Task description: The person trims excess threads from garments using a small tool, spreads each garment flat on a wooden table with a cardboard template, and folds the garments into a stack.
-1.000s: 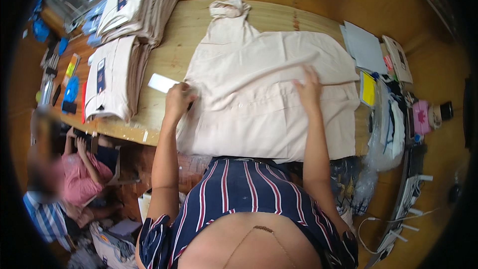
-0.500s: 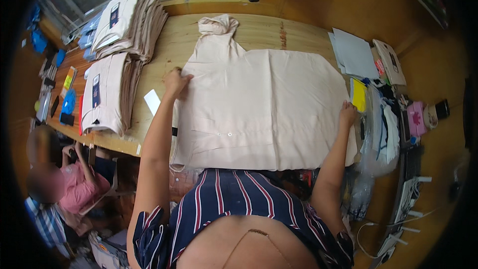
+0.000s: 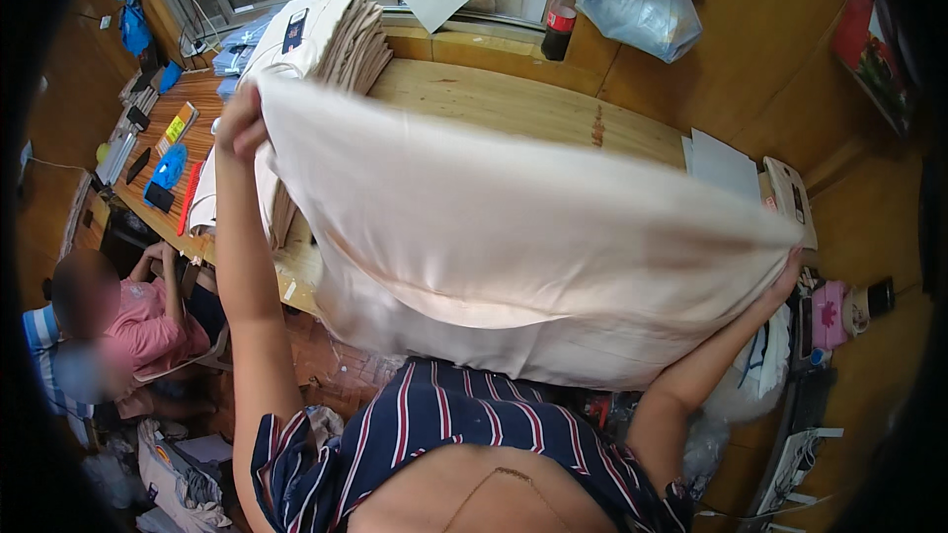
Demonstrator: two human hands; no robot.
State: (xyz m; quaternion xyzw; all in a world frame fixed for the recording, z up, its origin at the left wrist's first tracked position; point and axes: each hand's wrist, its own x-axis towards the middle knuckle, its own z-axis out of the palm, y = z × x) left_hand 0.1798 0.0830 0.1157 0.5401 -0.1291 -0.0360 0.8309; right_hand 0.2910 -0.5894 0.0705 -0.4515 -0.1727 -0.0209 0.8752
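A: Any packaging here?
B: A clear plastic bag [image 3: 642, 5] beside a red-labelled bottle [image 3: 560, 20] at the window; dark label [image 3: 294, 30] on the folded stack.
A: Screens?
B: None legible.

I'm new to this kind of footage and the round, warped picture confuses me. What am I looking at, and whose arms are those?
The picture comes from a wide-angle camera worn on a person's head, looking down, which is why straight edges bend. The two bare arms rising from the bottom belong to that person, who wears a striped top. The left hand and the right hand each grip an edge of a large beige cloth, lifted and spread above a wooden table. On the table lie stacks of folded beige garments at the left and white sheets at the right. A bottle and a clear bag stand on the ledge behind. Another person sits low at the left.
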